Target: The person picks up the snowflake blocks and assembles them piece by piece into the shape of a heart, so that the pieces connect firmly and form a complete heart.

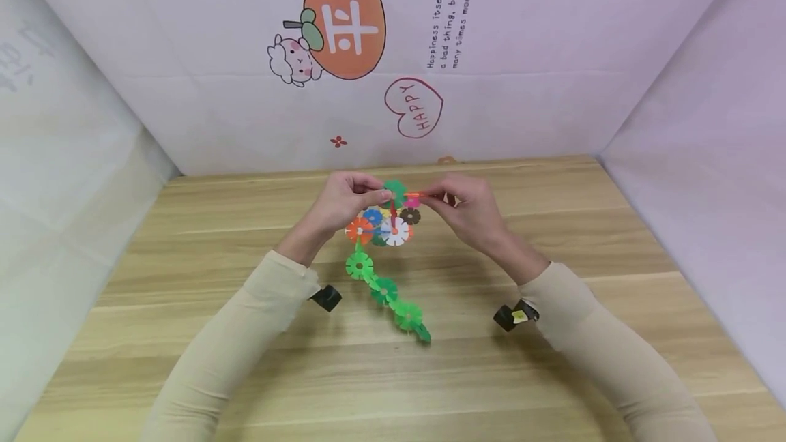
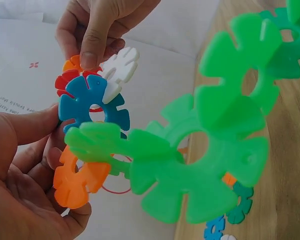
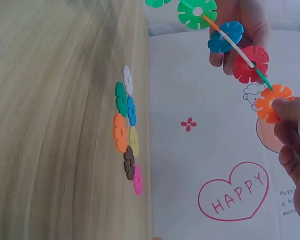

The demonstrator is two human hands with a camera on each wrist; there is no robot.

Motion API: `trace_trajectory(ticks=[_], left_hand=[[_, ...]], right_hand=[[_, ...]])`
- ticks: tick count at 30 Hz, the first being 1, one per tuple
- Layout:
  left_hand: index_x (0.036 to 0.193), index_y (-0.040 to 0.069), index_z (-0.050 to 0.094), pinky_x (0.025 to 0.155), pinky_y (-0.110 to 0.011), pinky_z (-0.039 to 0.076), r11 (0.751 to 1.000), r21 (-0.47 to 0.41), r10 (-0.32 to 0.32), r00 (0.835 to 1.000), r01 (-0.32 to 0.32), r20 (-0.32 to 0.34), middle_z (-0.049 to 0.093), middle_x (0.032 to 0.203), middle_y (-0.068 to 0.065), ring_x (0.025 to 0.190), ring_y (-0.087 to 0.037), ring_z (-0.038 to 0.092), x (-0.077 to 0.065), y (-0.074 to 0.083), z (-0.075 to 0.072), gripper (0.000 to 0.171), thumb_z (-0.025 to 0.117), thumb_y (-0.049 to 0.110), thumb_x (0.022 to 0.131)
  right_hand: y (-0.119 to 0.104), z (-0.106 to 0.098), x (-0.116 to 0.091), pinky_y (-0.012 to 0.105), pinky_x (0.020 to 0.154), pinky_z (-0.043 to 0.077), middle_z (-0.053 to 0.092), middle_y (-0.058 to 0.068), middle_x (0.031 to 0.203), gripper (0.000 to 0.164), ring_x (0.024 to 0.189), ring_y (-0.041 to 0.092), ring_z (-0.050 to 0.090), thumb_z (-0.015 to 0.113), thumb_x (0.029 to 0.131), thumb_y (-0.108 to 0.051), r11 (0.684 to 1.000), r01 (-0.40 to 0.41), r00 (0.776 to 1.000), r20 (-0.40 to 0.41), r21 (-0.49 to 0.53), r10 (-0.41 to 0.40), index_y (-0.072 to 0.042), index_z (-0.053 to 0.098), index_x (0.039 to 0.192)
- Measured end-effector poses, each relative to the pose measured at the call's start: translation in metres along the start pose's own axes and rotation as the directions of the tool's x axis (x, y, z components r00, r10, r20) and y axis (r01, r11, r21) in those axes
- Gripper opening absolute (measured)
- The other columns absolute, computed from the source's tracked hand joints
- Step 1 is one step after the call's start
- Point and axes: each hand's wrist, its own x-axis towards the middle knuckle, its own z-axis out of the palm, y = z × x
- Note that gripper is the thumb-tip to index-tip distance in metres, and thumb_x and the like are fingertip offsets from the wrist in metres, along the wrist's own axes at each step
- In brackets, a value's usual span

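A chain of slotted plastic flower discs hangs between the hands. In the head view, its bright green discs point(image 1: 359, 266) trail toward the person, ending in a darker green one. My left hand point(image 1: 344, 202) pinches the green disc point(image 1: 395, 194) at the far end of the chain. Between finger and thumb, my right hand point(image 1: 468, 210) holds an orange disc point(image 3: 271, 106) against that green disc's edge; whether their slots are fully locked I cannot tell. Blue point(image 2: 92, 104), red point(image 3: 251, 65) and white point(image 2: 121, 70) discs sit along the chain near the left fingers.
Several loose discs lie on the wooden table point(image 1: 215, 292) beneath the chain, among them a brown disc point(image 3: 129, 163), a pink disc point(image 3: 138, 180) and a yellow disc point(image 3: 134, 140). A white printed sheet point(image 1: 522, 87) rises behind the table's far edge, with white side walls.
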Motion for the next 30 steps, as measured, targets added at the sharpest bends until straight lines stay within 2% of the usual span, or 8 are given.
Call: trace_trajectory(ticks=[7, 15, 22, 30], left_hand=[[0.096, -0.001, 0.074, 0.065, -0.027, 0.048, 0.999, 0.036, 0.011, 1.000, -0.011, 0.015, 0.072, 0.086, -0.009, 0.075, -0.019, 0.062, 0.0015, 0.0040, -0.0007, 0.010, 0.075, 0.009, 0.092], [0.094, 0.000, 0.073, 0.061, -0.028, 0.044, 0.998, 0.063, 0.001, 0.999, -0.004, 0.044, 0.068, 0.082, -0.012, 0.067, -0.017, 0.052, 0.0043, 0.0037, -0.0012, 0.009, 0.074, 0.009, 0.093], [0.092, -0.003, 0.071, 0.064, -0.027, 0.045, 0.998, 0.057, 0.005, 0.995, -0.011, 0.097, 0.069, 0.083, -0.018, 0.066, -0.017, 0.054, 0.0051, -0.0002, -0.0006, 0.007, 0.073, 0.004, 0.092], [0.095, -0.003, 0.073, 0.062, -0.027, 0.044, 0.999, 0.047, -0.032, 0.996, 0.028, 0.080, 0.069, 0.080, -0.011, 0.067, -0.016, 0.054, 0.0074, -0.0016, -0.0040, 0.009, 0.073, 0.006, 0.092]], right_hand=[[-0.0014, -0.0014, 0.0038, 0.018, 0.054, 0.037, 0.071, 0.001, 0.079, 0.017, 0.060, 0.010, 0.048, 0.079, 0.080, 0.010, 0.997, 0.071, 0.997, 0.032, -0.035, -0.070, -0.004, 0.077, 0.089], [-0.0002, -0.0008, 0.0039, 0.017, 0.055, 0.040, 0.070, 0.002, 0.077, 0.020, 0.060, 0.010, 0.051, 0.080, 0.078, 0.012, 0.994, 0.103, 0.994, 0.042, -0.025, -0.102, -0.004, 0.077, 0.088], [0.0007, 0.0036, 0.0031, 0.019, 0.057, 0.045, 0.069, 0.003, 0.076, 0.019, 0.063, 0.009, 0.056, 0.082, 0.076, 0.012, 0.982, 0.171, 0.982, 0.095, -0.083, -0.163, -0.004, 0.075, 0.085], [0.0031, 0.0058, 0.0065, 0.018, 0.055, 0.042, 0.069, 0.004, 0.075, 0.021, 0.062, 0.009, 0.052, 0.081, 0.075, 0.014, 0.987, 0.149, 0.985, 0.099, -0.052, -0.143, -0.003, 0.076, 0.087]])
